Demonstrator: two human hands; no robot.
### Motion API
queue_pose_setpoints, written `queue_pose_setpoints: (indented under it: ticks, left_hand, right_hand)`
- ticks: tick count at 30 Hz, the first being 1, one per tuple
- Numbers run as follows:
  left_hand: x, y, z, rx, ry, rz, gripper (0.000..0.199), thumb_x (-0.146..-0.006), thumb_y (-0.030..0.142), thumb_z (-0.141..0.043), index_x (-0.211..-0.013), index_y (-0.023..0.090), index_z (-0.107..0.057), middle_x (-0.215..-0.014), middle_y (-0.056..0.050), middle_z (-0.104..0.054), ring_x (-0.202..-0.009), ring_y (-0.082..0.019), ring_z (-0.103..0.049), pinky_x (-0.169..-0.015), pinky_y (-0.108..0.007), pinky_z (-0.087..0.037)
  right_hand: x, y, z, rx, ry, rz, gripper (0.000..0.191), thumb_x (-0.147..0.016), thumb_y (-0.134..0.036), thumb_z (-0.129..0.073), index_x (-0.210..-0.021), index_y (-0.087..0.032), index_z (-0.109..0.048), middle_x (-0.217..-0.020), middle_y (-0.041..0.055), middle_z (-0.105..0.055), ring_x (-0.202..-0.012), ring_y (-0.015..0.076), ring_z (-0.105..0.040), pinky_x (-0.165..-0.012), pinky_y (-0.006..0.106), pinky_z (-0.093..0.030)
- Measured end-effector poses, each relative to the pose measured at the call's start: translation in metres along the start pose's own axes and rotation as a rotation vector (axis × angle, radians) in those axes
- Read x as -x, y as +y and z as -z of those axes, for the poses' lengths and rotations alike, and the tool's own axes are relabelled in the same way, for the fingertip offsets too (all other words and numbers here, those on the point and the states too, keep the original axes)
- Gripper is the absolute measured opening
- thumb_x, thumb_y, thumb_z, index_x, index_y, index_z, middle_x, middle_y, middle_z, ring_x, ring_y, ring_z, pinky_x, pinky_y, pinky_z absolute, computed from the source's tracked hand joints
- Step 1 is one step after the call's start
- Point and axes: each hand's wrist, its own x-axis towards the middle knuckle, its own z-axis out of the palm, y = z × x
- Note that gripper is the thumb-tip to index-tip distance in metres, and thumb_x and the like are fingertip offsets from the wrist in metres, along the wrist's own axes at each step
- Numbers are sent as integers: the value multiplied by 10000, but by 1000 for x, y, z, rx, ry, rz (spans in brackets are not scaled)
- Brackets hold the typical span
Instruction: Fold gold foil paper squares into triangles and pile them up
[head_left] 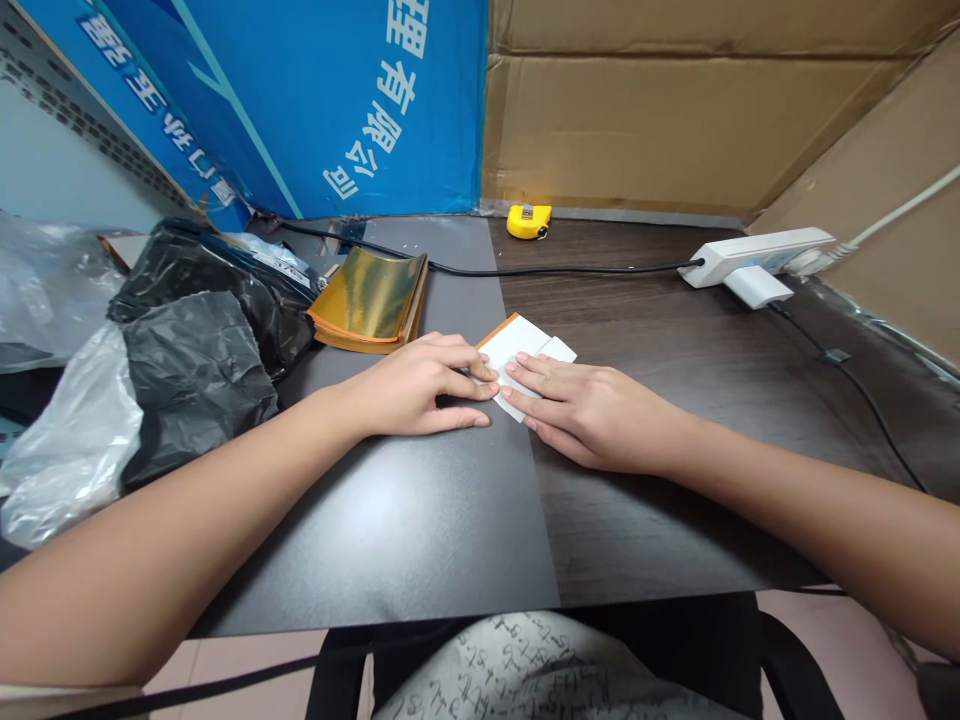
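Observation:
A small folded piece of white paper (517, 340) with an orange edge lies tilted on the desk. My left hand (435, 385) rests at its left side, fingers apart, fingertips touching the paper. From the right, my right hand (577, 400) lies over the paper with its fingers stretched out, pressing it flat and covering its lower right part. Behind my left hand sits a stack of gold foil paper (371, 295) with orange edges.
Black and clear plastic bags (202, 350) crowd the left. A yellow tape measure (529, 221) sits at the back. A black cable (555, 271) crosses to a white power strip (761, 250). Blue and brown cardboard (637, 130) walls the desk (420, 530).

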Motion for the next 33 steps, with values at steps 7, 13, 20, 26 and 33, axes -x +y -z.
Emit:
queue_pose_setpoints:
  ticks: [7,13,20,26,33]
  left_hand:
    - [0,0,0,2,12,-10,350,-961,452,-650,-1138,176,-771,-1111,-111,-726,-1053,-226,-651,-922,-362,-495]
    - [-1,1,0,1,14,-13,345,-961,444,-649,-1117,164,-777,-1104,-115,-722,-1041,-230,-649,-915,-365,-495]
    - [-1,2,0,0,10,0,342,-965,452,-640,-1105,174,-780,-1102,-111,-721,-1036,-228,-648,-915,-363,-497]
    - [-1,3,0,-23,3,2,355,-974,472,-621,-1124,186,-769,-1109,-107,-734,-1038,-224,-661,-921,-363,-508]
    - [1,2,-1,-93,57,-56,348,-980,477,-614,-1146,205,-755,-1155,-87,-755,-1146,-231,-680,-967,-356,-503]
  right_hand:
    - [-1,-3,0,15,-12,-14,384,-1025,-181,-456,-1313,-46,-672,-1405,245,-592,-1311,332,-601,-1094,476,-537]
    - [0,-6,-1,23,-33,-33,395,-1023,-182,-459,-1335,-36,-653,-1421,257,-577,-1338,335,-576,-1107,477,-524]
    - [-1,-7,0,8,-48,-39,412,-1032,-188,-437,-1348,-22,-643,-1426,265,-569,-1352,345,-560,-1119,486,-513]
    - [-1,-7,1,-3,-70,-57,406,-1028,-196,-457,-1355,-40,-639,-1448,245,-547,-1372,330,-543,-1130,486,-506]
    - [-1,-7,1,12,-60,-47,426,-1040,-200,-419,-1353,-9,-636,-1434,245,-567,-1362,337,-553,-1132,479,-505]
